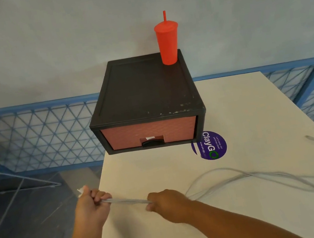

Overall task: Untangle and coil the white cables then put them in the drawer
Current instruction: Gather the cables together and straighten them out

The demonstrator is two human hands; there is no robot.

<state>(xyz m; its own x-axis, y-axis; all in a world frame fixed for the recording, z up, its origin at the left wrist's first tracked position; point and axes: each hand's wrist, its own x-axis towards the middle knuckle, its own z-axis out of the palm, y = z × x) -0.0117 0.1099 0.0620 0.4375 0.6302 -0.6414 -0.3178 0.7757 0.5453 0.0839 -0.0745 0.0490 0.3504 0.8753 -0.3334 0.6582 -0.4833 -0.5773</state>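
Head view: the left grip (pixel 92 204) and right grip (pixel 166 202) each clench the white cables (pixel 128 201), stretched taut between them over the left edge of the surface (pixel 243 108). Loose loops trail to its right edge. The drawer (pixel 150 133) sits closed at the far-left corner.

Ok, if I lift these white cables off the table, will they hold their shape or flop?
Probably floppy: the white cables sprawl in loose curves over the table and run straight only where the left hand and right hand pull them taut. Likely light, since the strands look thin. The loops overlap, so they may drag along together.
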